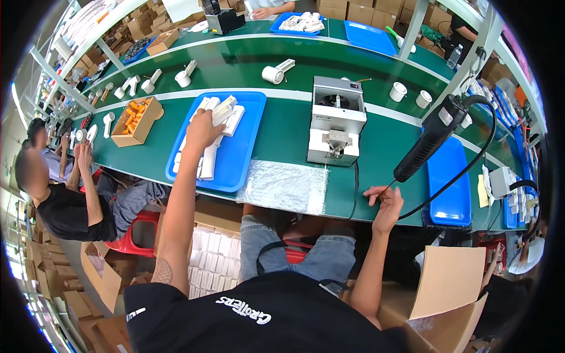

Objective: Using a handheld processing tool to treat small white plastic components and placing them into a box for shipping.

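My left hand [203, 128] reaches over a blue tray [252, 126] of white plastic parts. Its fingers are closed on a white oblong plastic part [224, 110], above other white parts [208, 162] lying in the tray. On the right, my right hand [385, 205] is palm up near the table's front edge, fingers apart and loosely bent, with nothing visibly held. Just above it hangs a black electric screwdriver [432, 138], tilted, its thin bit pointing down at my fingers. Whether the bit touches them I cannot tell.
A screw feeder [337, 120] stands mid-table, a clear plastic sheet [285, 185] before it. An empty blue tray [449, 188] lies right, a carton of orange parts [136, 122] left. White round devices [272, 74] line a conveyor behind. A person [65, 188] sits at left.
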`<state>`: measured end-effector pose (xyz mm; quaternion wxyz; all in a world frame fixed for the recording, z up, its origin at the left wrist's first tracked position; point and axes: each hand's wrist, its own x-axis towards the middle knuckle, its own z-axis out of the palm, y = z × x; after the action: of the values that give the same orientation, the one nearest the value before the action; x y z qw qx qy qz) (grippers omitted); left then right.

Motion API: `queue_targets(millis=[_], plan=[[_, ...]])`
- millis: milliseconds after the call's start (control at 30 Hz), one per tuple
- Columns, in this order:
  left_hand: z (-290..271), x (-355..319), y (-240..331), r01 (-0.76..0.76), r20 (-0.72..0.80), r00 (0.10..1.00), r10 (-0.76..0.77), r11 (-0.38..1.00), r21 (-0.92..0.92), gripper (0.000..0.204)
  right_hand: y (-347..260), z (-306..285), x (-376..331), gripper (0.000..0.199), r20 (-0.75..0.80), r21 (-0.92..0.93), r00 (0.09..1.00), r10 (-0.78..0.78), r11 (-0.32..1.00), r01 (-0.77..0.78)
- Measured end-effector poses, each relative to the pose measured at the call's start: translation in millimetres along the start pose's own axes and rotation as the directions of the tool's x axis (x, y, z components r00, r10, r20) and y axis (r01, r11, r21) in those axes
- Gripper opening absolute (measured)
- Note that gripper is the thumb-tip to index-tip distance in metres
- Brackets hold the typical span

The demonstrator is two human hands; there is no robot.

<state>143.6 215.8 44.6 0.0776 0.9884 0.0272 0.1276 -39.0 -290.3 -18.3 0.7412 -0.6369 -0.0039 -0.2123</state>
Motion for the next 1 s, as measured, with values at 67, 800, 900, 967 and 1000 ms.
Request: queue_targets(millis=[67, 800, 900, 967, 1000], plan=[[-1.0, -13.5, -7.4, -0.029, -0.102, 0.994, 0.025, 0.999, -0.043, 0.040, -0.8, 3.6, 13.8, 0.049, 0.035, 0.026, 0.993, 0.111, 0.993, -0.112], [29.9, -174.5, 164.3, -0.103, -0.119, 0.993, 0.004, 0.533, -0.840, 0.039, 153.7, 84.6, 328.9, 0.035, 0.238, -0.600, 0.950, -0.203, 0.738, 0.308], [26.2, -178.7, 172.0, -0.118, -0.120, 0.992, 0.035, 0.586, -0.802, 0.042, 149.9, 82.1, 328.0, 0.037, 0.261, -0.683, 0.960, -0.099, 0.684, 0.256], [26.7, -182.2, 168.7, -0.112, -0.130, 0.991, 0.014, 0.606, -0.788, 0.042, 135.8, 102.0, 310.9, 0.038, 0.281, -0.653, 0.952, -0.122, 0.703, 0.283], [25.9, -181.9, 172.6, -0.125, -0.116, 0.992, 0.054, 0.593, -0.795, 0.042, 139.0, 85.9, 315.4, 0.037, 0.221, -0.628, 0.964, -0.149, 0.735, 0.257]])
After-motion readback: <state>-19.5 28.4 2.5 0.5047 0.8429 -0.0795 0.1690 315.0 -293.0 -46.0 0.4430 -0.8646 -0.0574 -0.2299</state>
